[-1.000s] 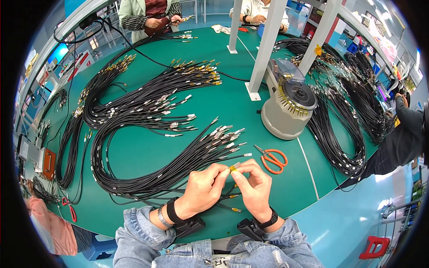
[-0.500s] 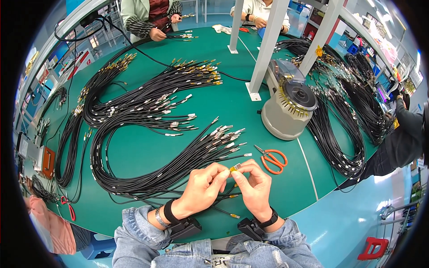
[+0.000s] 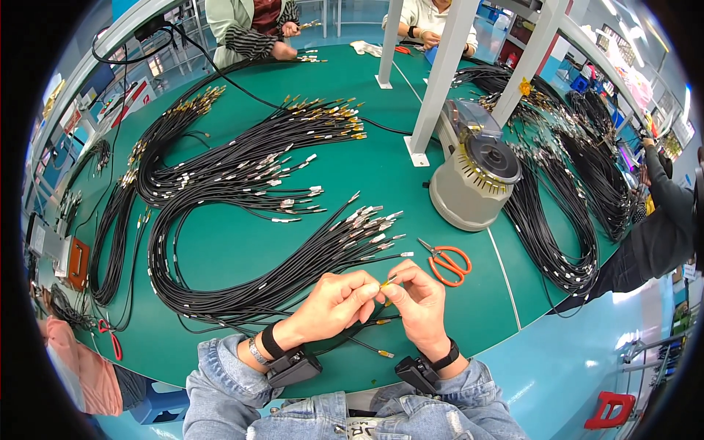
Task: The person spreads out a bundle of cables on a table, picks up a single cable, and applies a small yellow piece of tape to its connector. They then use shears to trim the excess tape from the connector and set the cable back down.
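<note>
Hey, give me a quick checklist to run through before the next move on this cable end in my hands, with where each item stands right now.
1. Cable end held by both hands: ok. The left hand and right hand pinch the gold-tipped cable end between their fingertips.
2. Tip seated properly: cannot tell, too small and partly hidden by fingers.
3. Scissors within reach: ok. The orange scissors lie on the green table just right of the right hand.
4. Next cables at hand: ok. The black cable bundle fans out just above the hands.
5. Grey round machine clear of the hands: ok, it stands apart, further back.
</note>
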### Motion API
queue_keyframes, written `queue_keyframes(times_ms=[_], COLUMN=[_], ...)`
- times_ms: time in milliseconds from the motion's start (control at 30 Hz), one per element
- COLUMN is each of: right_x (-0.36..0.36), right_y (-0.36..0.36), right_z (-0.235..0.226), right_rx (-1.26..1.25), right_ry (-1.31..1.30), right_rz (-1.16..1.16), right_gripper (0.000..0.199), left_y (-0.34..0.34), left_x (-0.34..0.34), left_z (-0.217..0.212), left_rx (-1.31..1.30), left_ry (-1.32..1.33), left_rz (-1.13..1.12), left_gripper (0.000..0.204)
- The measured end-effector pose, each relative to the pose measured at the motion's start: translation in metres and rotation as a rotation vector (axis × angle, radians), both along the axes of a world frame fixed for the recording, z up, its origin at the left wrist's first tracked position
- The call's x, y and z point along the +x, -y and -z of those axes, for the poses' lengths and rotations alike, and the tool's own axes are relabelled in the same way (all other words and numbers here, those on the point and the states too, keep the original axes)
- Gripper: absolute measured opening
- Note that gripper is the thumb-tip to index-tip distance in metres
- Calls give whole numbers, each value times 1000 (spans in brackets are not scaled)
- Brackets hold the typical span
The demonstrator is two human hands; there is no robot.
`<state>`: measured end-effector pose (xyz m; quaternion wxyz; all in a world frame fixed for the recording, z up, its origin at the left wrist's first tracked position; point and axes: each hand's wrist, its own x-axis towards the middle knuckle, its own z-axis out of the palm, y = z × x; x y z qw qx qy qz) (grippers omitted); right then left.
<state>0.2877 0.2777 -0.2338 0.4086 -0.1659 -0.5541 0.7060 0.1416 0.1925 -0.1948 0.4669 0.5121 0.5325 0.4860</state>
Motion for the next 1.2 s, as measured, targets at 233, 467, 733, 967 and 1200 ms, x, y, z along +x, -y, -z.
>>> queue_keyframes(times_ms=[233,467,733,967,1200], right_x=[-3,0,-4,-1,12], right_y=[-3,-9,-1,-12,-28], right_z=[-4,5,-5,5,-15], right_rx=[-58,-41,-94,87,78], right_ry=[-63,-49,-47,-101,32], right_rz=[-96,-198,-202,-283,-245], right_gripper=[7,10,17,23,21], left_y=[-2,-6,-5,-6,-14], left_x=[-7,-19,-24,-18,-12], left_z=[5,16,23,23,23], left_rx=[-89,-259,-266,-302,-213], left_ry=[302,691,825,824,533], left_rz=[151,335,392,407,283], left_gripper=[31,33,34,33,24])
